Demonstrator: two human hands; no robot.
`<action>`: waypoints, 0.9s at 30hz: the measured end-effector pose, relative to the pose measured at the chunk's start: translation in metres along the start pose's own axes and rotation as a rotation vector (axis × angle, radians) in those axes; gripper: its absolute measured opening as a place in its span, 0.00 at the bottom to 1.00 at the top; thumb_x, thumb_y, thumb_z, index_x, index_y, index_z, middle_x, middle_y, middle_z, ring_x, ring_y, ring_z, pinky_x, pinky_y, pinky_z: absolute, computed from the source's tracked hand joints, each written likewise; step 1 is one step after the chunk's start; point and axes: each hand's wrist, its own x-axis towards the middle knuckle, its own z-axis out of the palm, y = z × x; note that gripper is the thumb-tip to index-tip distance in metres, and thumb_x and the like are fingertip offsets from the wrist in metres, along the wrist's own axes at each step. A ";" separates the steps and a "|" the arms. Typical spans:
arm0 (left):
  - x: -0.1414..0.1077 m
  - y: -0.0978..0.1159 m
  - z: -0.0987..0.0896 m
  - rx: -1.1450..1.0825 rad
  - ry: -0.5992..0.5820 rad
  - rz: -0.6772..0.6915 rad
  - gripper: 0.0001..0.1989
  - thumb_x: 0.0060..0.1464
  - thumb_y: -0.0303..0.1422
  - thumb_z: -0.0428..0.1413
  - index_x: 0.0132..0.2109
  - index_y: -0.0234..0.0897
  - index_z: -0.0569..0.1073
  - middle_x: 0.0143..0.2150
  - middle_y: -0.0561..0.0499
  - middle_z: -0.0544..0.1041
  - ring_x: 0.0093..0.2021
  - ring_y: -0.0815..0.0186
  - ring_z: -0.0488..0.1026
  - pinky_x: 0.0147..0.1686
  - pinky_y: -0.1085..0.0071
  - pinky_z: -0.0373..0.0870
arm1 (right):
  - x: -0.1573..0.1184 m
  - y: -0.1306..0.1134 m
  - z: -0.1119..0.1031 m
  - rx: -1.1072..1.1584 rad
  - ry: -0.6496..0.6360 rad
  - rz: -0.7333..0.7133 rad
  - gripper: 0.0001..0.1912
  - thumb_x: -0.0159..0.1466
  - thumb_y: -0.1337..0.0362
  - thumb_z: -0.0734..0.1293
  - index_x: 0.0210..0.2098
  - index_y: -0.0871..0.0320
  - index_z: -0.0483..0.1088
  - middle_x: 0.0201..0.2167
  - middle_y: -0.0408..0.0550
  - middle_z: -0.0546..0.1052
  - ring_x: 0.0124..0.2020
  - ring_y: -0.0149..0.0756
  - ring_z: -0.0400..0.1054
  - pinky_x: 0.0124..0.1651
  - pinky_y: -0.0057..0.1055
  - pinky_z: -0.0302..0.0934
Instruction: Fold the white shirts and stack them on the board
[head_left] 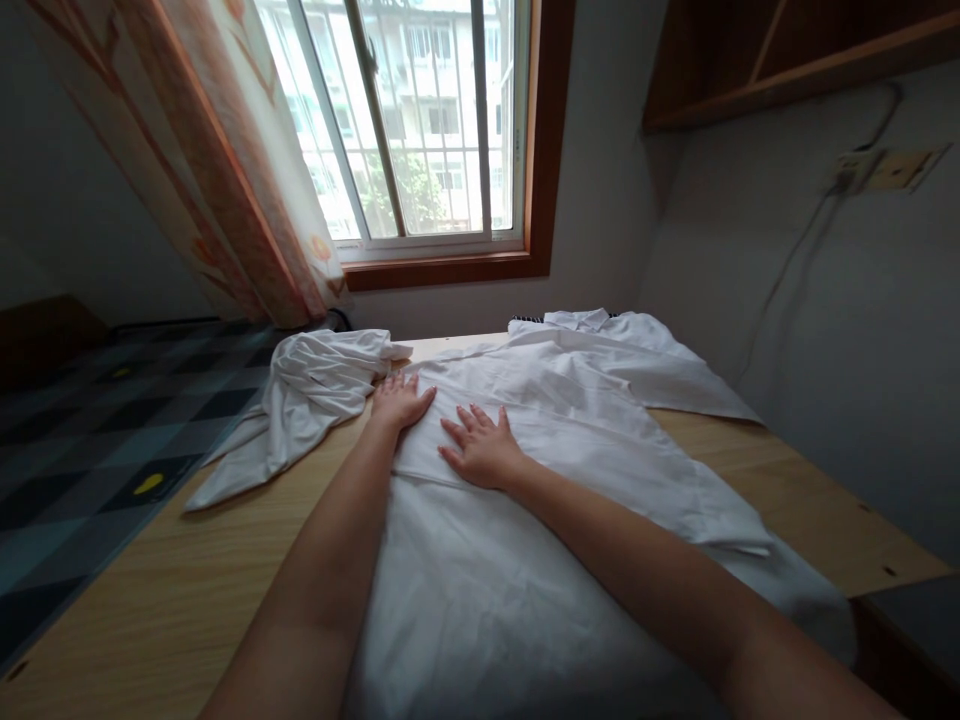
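Note:
A white shirt [570, 385] lies spread on the wooden table [247, 570], its near part reaching toward me. My left hand [403, 402] rests flat on the cloth's left edge, fingers stretched out. Just to the right, my right hand [482, 450] presses on the same shirt with its fingers spread. Neither hand grips anything. Small creases run across the fabric around both hands. A crumpled white garment [319, 385] sits left of my left hand, one end trailing down the table.
A checked bedspread [142, 420] borders the table on the left. Behind stand a window [420, 130] and an orange patterned curtain [225, 170]. More white clothing with a collar [577, 320] lies at the far end. A wall socket [889, 168] with a cord is at right.

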 end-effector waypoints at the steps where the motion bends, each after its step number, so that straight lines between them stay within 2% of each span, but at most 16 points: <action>1: -0.001 0.000 0.000 -0.003 0.000 -0.003 0.40 0.64 0.56 0.36 0.73 0.34 0.53 0.75 0.37 0.49 0.74 0.49 0.48 0.69 0.57 0.45 | 0.000 -0.001 -0.003 0.006 -0.011 0.001 0.33 0.71 0.45 0.51 0.71 0.51 0.54 0.74 0.54 0.50 0.74 0.51 0.39 0.68 0.67 0.27; 3: -0.003 0.001 -0.001 -0.009 -0.006 -0.012 0.41 0.63 0.57 0.36 0.73 0.34 0.53 0.75 0.36 0.48 0.74 0.47 0.47 0.69 0.57 0.44 | 0.003 -0.005 -0.010 0.014 -0.036 0.001 0.33 0.70 0.45 0.53 0.70 0.53 0.56 0.73 0.56 0.51 0.74 0.54 0.40 0.67 0.70 0.30; 5: -0.005 0.003 -0.002 -0.014 -0.013 -0.025 0.42 0.63 0.57 0.36 0.73 0.35 0.52 0.75 0.36 0.48 0.74 0.46 0.46 0.69 0.56 0.44 | 0.012 -0.010 -0.016 0.008 -0.055 0.011 0.32 0.70 0.45 0.55 0.67 0.55 0.61 0.71 0.60 0.57 0.71 0.59 0.47 0.65 0.72 0.33; 8: -0.006 0.004 -0.003 -0.014 -0.021 -0.046 0.41 0.63 0.58 0.37 0.74 0.37 0.51 0.75 0.37 0.49 0.74 0.44 0.46 0.69 0.54 0.45 | 0.032 -0.017 -0.016 0.011 -0.023 0.039 0.31 0.71 0.49 0.54 0.66 0.59 0.61 0.68 0.62 0.63 0.69 0.57 0.52 0.67 0.67 0.36; 11: -0.006 0.005 -0.002 -0.012 -0.025 -0.050 0.41 0.63 0.58 0.37 0.74 0.37 0.51 0.75 0.36 0.49 0.74 0.44 0.46 0.68 0.54 0.46 | 0.051 -0.016 -0.005 0.050 0.017 0.065 0.31 0.73 0.53 0.52 0.71 0.59 0.52 0.72 0.57 0.54 0.73 0.48 0.44 0.71 0.56 0.36; 14: -0.006 0.004 -0.001 -0.013 -0.015 -0.046 0.42 0.63 0.58 0.37 0.74 0.36 0.51 0.75 0.36 0.50 0.74 0.44 0.47 0.68 0.54 0.46 | 0.056 -0.008 0.007 0.059 0.017 0.072 0.33 0.73 0.50 0.50 0.72 0.57 0.50 0.74 0.54 0.49 0.74 0.45 0.38 0.72 0.51 0.30; 19: -0.004 0.003 0.002 -0.028 0.004 -0.046 0.42 0.62 0.58 0.37 0.74 0.38 0.51 0.75 0.36 0.50 0.73 0.44 0.48 0.68 0.54 0.46 | 0.038 0.008 0.007 0.017 0.023 0.088 0.34 0.72 0.45 0.49 0.72 0.54 0.52 0.74 0.53 0.48 0.74 0.44 0.38 0.72 0.48 0.28; 27: -0.003 0.003 0.002 -0.042 -0.019 -0.050 0.43 0.62 0.59 0.35 0.74 0.37 0.50 0.75 0.36 0.48 0.74 0.46 0.44 0.69 0.55 0.44 | -0.024 0.053 -0.011 -0.036 -0.016 0.134 0.34 0.73 0.46 0.49 0.72 0.54 0.52 0.74 0.51 0.47 0.75 0.41 0.38 0.73 0.45 0.30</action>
